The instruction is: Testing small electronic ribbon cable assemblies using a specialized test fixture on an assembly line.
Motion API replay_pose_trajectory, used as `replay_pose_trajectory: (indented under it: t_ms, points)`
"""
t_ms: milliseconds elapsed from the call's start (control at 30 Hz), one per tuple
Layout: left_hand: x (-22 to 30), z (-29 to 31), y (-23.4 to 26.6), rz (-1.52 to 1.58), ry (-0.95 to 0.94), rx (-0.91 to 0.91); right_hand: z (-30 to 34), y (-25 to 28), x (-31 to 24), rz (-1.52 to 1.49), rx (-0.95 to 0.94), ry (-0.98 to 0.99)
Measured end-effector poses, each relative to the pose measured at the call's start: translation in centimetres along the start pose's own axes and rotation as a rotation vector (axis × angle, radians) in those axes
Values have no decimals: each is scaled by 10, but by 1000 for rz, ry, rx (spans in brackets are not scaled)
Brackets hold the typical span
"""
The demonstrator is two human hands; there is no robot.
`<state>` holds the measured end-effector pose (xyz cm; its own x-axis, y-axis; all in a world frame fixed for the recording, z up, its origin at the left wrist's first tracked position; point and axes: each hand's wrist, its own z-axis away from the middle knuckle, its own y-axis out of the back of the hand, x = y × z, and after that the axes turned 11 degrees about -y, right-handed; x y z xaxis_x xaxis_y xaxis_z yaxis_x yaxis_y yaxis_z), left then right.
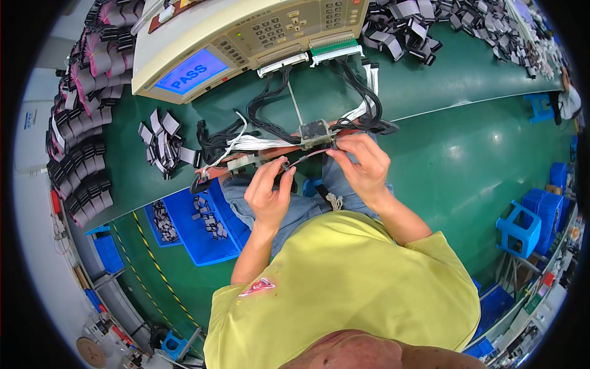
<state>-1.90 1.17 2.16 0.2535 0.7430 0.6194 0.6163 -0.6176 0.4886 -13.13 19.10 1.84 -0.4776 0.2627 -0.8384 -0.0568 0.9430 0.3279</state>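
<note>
A short flat ribbon cable [309, 155] is stretched in a slight arc between my two hands at the table's front edge. My left hand [268, 194] pinches its left end, where a small dark connector shows at the fingertips. At the other end, my right hand [365, 165] has its thumb and fingers closed on the cable's right connector, mostly hidden by the fingers. That end is close beside a clear test fixture block [315, 132]; I cannot tell whether it is plugged in. Black and white wire bundles [264, 117] run to the fixture.
A beige cable tester [246, 52] with a lit blue screen stands behind. Loose ribbon cables [163, 144] lie at left, with stacked ones [86, 157] beyond and another pile [405, 27] at back right. Blue bins [230, 237] sit below the table; a blue stool [519, 229] stands right.
</note>
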Motion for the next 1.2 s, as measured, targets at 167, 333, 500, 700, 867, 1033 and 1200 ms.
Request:
replay_pose_trajectory:
  t_ms: [167, 333, 500, 700, 867, 1033, 1200]
  points:
    - [0, -1, 0, -7, -9, -9, 1, 0, 0, 6, -6, -35]
    - [0, -1, -1, -12, 2, -9, 0, -6, -2, -2, 11, -93]
    - [0, -3, -1, -5, -9, -15, 1, -14, 7, 36, 95, -25]
    - [3, 2, 1, 72, 40, -7, -11, 6, 2, 64, -19, 54]
    - [9, 13, 4, 145, 9, -66, -9, 11, -23, 57, -226, 328]
    - [11, 12, 2, 115, -37, -80, 8, -3, -22, 135, -403, 251]
    - [6, -1, -16, 178, -35, -86, 10, -6, -30, 216, -248, 152]
